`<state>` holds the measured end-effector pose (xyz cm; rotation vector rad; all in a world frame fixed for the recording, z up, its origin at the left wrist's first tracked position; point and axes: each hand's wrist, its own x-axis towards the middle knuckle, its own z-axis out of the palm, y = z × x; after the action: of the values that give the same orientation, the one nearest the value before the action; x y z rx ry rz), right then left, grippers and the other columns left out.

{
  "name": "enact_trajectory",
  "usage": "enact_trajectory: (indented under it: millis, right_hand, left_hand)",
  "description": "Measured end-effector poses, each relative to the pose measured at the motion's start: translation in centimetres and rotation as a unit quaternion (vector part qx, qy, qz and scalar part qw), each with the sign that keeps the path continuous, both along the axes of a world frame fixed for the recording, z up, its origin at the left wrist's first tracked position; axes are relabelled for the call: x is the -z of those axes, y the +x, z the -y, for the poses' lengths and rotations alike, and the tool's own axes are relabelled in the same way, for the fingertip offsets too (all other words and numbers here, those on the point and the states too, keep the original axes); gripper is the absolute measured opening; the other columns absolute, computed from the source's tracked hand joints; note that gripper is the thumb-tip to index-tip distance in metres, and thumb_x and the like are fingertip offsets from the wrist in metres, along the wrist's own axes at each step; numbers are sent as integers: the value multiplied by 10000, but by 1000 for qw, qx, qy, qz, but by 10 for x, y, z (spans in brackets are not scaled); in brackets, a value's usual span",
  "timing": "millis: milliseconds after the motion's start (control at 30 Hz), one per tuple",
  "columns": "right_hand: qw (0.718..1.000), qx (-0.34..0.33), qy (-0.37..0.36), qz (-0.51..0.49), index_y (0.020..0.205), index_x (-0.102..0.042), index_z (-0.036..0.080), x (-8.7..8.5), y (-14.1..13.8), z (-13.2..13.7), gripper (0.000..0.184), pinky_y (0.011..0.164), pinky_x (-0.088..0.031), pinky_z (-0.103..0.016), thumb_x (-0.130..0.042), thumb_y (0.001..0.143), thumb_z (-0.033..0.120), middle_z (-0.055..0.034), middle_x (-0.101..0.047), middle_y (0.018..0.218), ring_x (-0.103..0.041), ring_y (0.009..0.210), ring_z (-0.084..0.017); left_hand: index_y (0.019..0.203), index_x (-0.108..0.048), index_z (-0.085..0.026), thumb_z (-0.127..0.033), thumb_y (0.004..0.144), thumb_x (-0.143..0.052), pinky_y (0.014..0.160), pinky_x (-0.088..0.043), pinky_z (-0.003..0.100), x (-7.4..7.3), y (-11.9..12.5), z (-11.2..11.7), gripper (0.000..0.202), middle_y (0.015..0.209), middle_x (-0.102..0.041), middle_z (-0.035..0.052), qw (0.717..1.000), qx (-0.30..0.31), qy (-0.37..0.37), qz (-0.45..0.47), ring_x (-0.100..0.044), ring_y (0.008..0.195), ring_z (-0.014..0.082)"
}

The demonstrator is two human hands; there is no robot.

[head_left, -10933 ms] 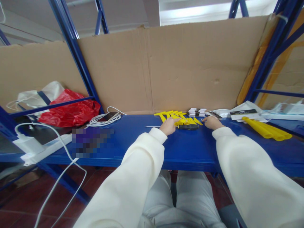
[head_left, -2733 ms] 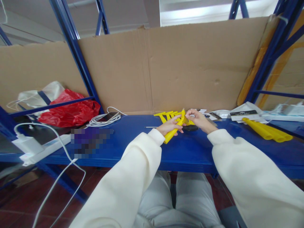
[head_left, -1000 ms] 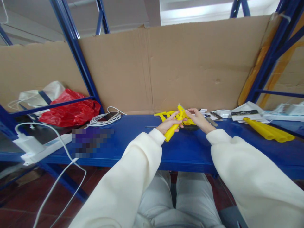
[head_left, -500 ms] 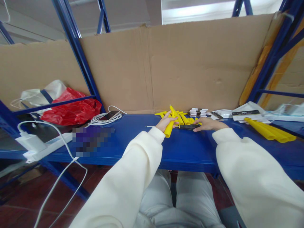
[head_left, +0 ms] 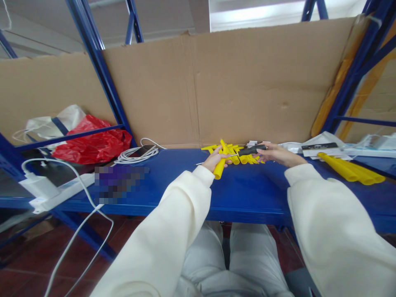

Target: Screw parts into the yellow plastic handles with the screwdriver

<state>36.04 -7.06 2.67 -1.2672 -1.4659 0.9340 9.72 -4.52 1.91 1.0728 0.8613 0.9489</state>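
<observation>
My left hand (head_left: 213, 159) is closed around a yellow tapered tube (head_left: 219, 169), tilted with its wide end toward me. In my right hand (head_left: 276, 153) is the black handle of a screwdriver (head_left: 252, 150). Its thin metal shaft runs left to the tube, and the tip shows beyond my left hand. Whether the shaft goes through the tube or behind it, I cannot tell. Several yellow pieces (head_left: 244, 159) lie heaped on the blue shelf (head_left: 244, 189) just behind both hands.
Three long yellow tubes (head_left: 351, 168) lie at the right, near a black-and-white card (head_left: 320, 149). To the left are a coiled white cable (head_left: 137, 154), a red plastic bag (head_left: 93, 140) and a power strip (head_left: 74, 187). A cardboard sheet (head_left: 241, 82) stands behind.
My right hand has moved up and to the right with the screwdriver, whose handle is raised and now tilts. The left hand with the yellow tube has barely moved.
</observation>
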Motion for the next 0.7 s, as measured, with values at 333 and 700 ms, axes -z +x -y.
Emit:
enact_trajectory:
  millis: [333,700]
  right_hand:
    - [980,80,79,-164,858,-551,246,-8,-5,-2,489,392,-418,-237,-876,770,601,22,-652,613,-561,411,-140]
    - [882,308,191,-300,868,-465,297,-16,9,-9,357,424,-421,-279,-734,850,531,120,-312,476,-407,380,-139]
  left_hand:
    - [1606,-410,-299,-1,883,-640,425,-388,135,-1,0,0,815,1149,-729,93,1000,3,5,3,-599,514,55]
    - [1626,-378,-288,6,861,-660,447,-407,158,-6,1,6,867,1155,-758,109,1000,-7,0,-17,-618,504,70]
